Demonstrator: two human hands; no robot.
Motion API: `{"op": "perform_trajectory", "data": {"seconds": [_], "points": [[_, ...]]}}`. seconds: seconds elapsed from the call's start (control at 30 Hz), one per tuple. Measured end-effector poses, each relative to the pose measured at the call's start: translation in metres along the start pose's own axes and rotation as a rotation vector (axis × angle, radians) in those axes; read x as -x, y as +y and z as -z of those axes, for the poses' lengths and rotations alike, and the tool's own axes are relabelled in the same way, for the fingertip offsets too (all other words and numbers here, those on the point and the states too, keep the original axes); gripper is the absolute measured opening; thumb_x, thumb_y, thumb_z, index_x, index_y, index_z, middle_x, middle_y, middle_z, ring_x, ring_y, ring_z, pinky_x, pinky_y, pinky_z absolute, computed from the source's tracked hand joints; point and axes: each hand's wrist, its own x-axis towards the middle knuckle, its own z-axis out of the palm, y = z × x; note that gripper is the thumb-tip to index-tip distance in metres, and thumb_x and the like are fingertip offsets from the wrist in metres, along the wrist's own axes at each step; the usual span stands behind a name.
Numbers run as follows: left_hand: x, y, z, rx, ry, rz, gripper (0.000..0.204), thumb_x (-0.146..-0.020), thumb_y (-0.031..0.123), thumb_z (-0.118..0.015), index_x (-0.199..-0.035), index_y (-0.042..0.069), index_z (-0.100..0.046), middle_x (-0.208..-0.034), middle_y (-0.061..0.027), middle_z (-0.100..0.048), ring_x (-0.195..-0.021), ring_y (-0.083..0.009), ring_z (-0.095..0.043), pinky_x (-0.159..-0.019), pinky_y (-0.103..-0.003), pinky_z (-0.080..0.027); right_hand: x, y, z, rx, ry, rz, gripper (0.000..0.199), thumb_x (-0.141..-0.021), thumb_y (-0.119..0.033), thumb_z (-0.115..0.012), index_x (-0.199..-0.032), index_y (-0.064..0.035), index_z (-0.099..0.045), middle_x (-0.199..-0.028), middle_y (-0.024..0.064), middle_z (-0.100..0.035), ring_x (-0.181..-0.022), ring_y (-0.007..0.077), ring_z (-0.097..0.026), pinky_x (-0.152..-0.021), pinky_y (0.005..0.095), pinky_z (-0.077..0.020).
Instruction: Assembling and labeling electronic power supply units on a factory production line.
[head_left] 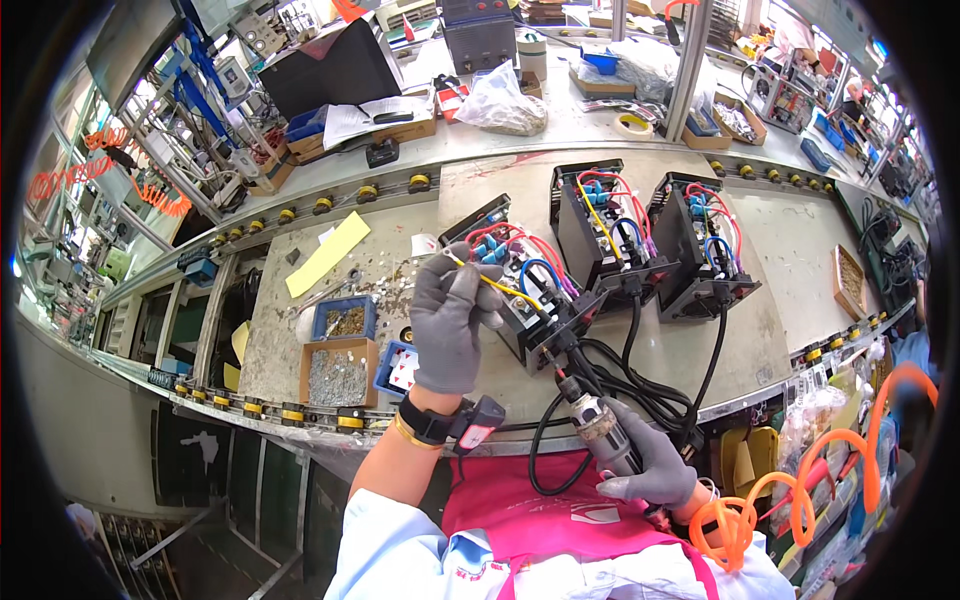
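Both hands wear grey knitted cloth gloves, matt, with a smoother coated look at the palm: left hand (447, 322), right hand (650, 465). The yellow wire (508, 290) has glossy plastic insulation. The nearest black unit (527, 300) has a matt dark casing, metal or plastic not distinguishable. The screwdriver (598, 428) has a dull metallic barrel with worn tape around it. The workbench top (790, 250) is pale, scuffed, rough-looking. The open box of screws (338, 372) is brown cardboard, its contents shiny metal. The orange coiled hose (800, 480) is glossy plastic.
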Motion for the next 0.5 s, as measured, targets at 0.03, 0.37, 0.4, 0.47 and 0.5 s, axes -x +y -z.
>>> {"op": "perform_trajectory", "data": {"seconds": [0.03, 0.37, 0.4, 0.47, 0.5], "points": [[0.0, 0.001, 0.003, -0.007, -0.019, -0.024, 0.021, -0.097, 0.008, -0.053, -0.116, 0.0, -0.056, -0.097, -0.0157, -0.068, -0.067, -0.0102, -0.065, -0.05, -0.021, -0.053, 0.001, 0.0, -0.001, 0.006, 0.008, -0.005, 0.104, -0.067, -0.02, -0.083, -0.148, 0.0027, -0.023, -0.117, 0.008, -0.056, -0.094, 0.0103, -0.055, -0.082, 0.0253, -0.0462], [0.005, 0.022, 0.001, -0.383, -0.232, -0.086, 0.009, -0.097, 0.005, -0.052, -0.102, -0.001, -0.057, -0.099, -0.0128, -0.065, -0.092, -0.0266, -0.069, -0.084, -0.04, -0.059, -0.002, -0.008, 0.002, 0.067, -0.022, -0.02, 0.105, -0.07, -0.032, -0.082, -0.148, 0.0039, -0.021, -0.136, 0.0173, -0.047, -0.125, 0.0207, -0.046, -0.106, 0.0307, -0.0321], [0.007, 0.019, 0.005, -0.518, -0.275, -0.149, 0.007, -0.093, 0.002, -0.056, -0.097, -0.002, -0.06, -0.096, -0.012, -0.067, -0.092, -0.0237, -0.068, -0.085, -0.036, -0.057, -0.001, -0.008, 0.002, 0.067, -0.013, -0.031, 0.105, -0.07, -0.032, -0.082, -0.148, 0.0039, -0.021, -0.136, 0.0173, -0.047, -0.125, 0.0207, -0.046, -0.106, 0.0307, -0.0321], [0.005, 0.021, 0.011, -0.926, -0.475, -0.415, 0.006, -0.089, 0.0, -0.059, -0.094, -0.002, -0.062, -0.095, -0.0112, -0.069, -0.092, -0.0204, -0.068, -0.088, -0.035, -0.054, -0.002, -0.007, 0.002, 0.092, -0.014, -0.005, 0.107, -0.07, -0.033, -0.082, -0.148, 0.0046, -0.02, -0.137, 0.0174, -0.047, -0.125, 0.0212, -0.046, -0.106, 0.0311, -0.0321], [0.008, 0.016, 0.013, -0.956, -0.467, -0.373, 0.008, -0.086, -0.001, -0.061, -0.093, 0.0, -0.063, -0.095, -0.0113, -0.069, -0.091, -0.0219, -0.067, -0.096, -0.038, -0.05, -0.002, -0.006, 0.002, 0.094, -0.008, -0.015, 0.107, -0.07, -0.033, -0.082, -0.148, 0.0046, -0.02, -0.137, 0.0174, -0.047, -0.125, 0.0212, -0.046, -0.106, 0.0311, -0.0321]]}}
